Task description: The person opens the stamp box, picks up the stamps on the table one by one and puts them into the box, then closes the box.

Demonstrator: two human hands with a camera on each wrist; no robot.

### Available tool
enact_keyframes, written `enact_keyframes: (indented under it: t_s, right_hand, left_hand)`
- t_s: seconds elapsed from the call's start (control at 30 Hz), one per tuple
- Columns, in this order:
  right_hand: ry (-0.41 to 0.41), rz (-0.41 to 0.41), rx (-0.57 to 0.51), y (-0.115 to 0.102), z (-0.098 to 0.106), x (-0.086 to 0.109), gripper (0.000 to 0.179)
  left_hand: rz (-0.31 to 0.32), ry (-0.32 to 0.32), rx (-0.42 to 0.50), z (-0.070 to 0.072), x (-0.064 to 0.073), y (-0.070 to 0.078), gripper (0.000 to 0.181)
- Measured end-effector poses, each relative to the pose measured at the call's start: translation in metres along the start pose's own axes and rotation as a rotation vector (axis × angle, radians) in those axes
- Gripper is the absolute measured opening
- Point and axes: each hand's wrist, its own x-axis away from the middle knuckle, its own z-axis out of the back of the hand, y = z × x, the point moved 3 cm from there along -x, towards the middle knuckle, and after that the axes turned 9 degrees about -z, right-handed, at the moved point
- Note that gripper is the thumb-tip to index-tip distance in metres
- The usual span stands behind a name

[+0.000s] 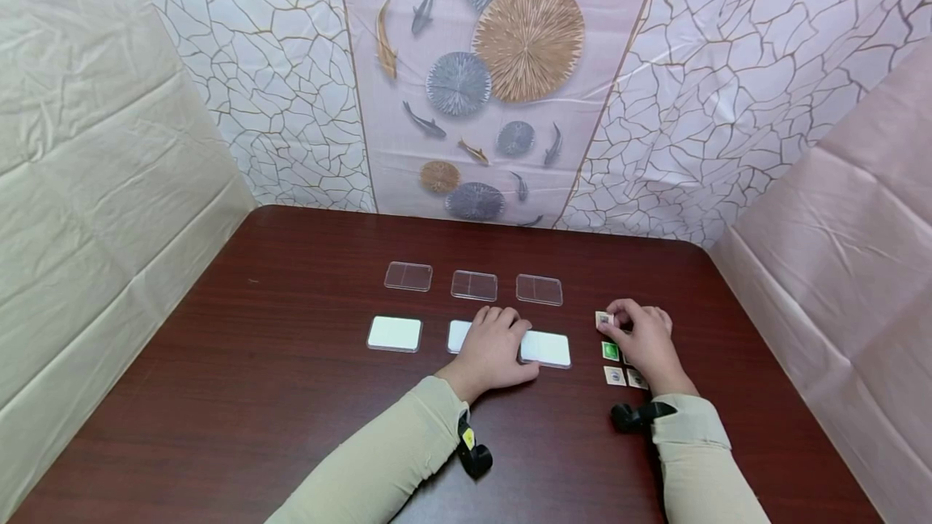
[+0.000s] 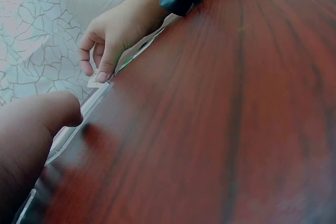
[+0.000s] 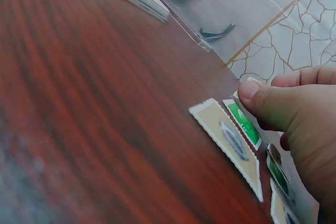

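Observation:
With thumb and fingertips my right hand (image 1: 648,344) pinches a small postage stamp (image 1: 603,319) by its right side. Just below it lie a green stamp (image 1: 610,351) and a beige stamp (image 1: 615,376) with a toothed edge, larger in the right wrist view. More stamps are partly hidden under the hand. My left hand (image 1: 491,350) rests with relaxed fingers over the middle white-filled flat case (image 1: 458,335), hiding much of it. Its thumb lies along the lower left of the right white-filled case (image 1: 548,348).
A third white-filled case (image 1: 395,334) lies to the left in the same row. Behind stand three clear plastic lids, left (image 1: 408,276), middle (image 1: 474,285) and right (image 1: 540,289), lying flat. The dark red table (image 1: 218,395) meets patterned cloth at its back edge.

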Motion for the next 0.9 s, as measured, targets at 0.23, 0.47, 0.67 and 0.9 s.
enact_keyframes:
  t_s: [0.23, 0.47, 0.67, 0.9]
  right_hand:
    - [0.022, -0.007, -0.068, 0.0, -0.001, -0.001, 0.029]
    - [0.025, 0.034, -0.137, -0.01, -0.002, -0.001, 0.03]
    - [0.012, 0.071, -0.172, -0.023, -0.01, 0.004, 0.031]
    - [-0.038, 0.115, -0.19, -0.045, -0.021, 0.014, 0.031]
  left_hand:
    - [0.0, -0.001, 0.008, 0.0, 0.0, 0.001, 0.066]
    - [0.0, 0.011, 0.015, -0.002, 0.001, -0.001, 0.066]
    - [0.005, 0.012, 0.027, -0.002, 0.002, -0.003, 0.067]
    - [0.011, 0.012, 0.034, 0.0, 0.002, -0.004, 0.066]
